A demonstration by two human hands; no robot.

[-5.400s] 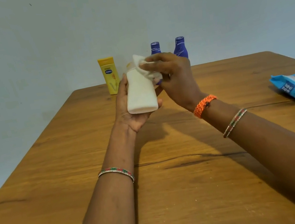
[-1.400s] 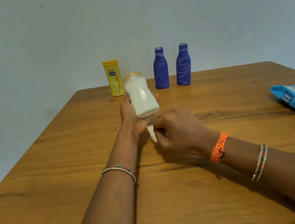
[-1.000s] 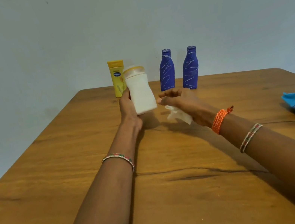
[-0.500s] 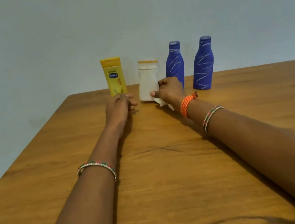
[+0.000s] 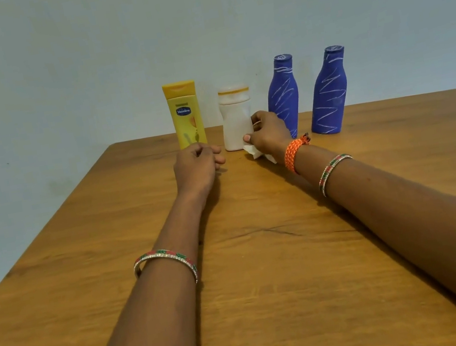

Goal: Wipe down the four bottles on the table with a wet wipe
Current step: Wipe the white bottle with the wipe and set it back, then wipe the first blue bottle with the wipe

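1. Four bottles stand upright in a row near the far edge of the wooden table (image 5: 271,287): a yellow Vaseline lotion bottle (image 5: 184,116), a white bottle (image 5: 236,121) with a pale cap, and two blue bottles with white scribble lines, the nearer blue bottle (image 5: 282,93) and the outer blue bottle (image 5: 328,91).
2. We note the white bottle sits between the yellow one and the nearer blue one, apart from both.
3. Our right hand (image 5: 270,134) rests against the lower right side of the white bottle, with the thumb and fingertips touching its wall.
4. The wet wipe (image 5: 256,152) is bunched under that palm, held by curled fingers, and partly trails on the table.
5. Our left hand (image 5: 196,164) lies on the table just before the yellow bottle, its fingers loosely curled and holding nothing.
6. Bangles circle both forearms; an orange braided band (image 5: 293,152) wraps the right wrist.
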